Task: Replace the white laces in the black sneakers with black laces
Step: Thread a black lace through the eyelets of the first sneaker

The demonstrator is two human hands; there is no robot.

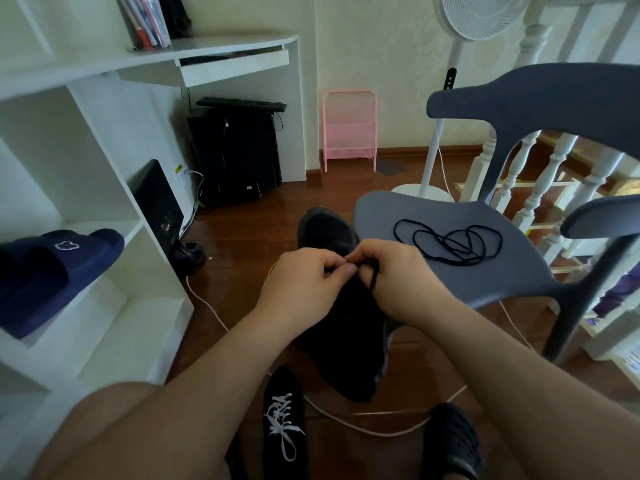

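Together at the middle of the frame, the left hand [304, 282] and right hand [398, 278] met fingertip to fingertip, each grip pinched on a black lace [374, 278] whose short end hung down beside the right thumb. Both hands sat over a black sneaker [346, 341] held up above the floor [249, 230], its heel toward the bottom of the frame; how far it was laced could not be told, black on black. Beyond the knuckles the dark toe of another shoe [325, 230] showed, just left of a grey chair [450, 265].

A second black lace [450, 242] lay in loose loops on the chair seat, right of centre, well apart from the hands. At the lower middle, between the forearms, a sneaker with white laces [284, 424] stood on the floor, a thin pale cord [346, 424] running past it. A dark perforated clog [450, 441] showed at the lower right.

At the left, white shelves [104, 306] carried navy slides [59, 271]. A pink rack [349, 129] and a white fan [481, 15] stood by the far wall.
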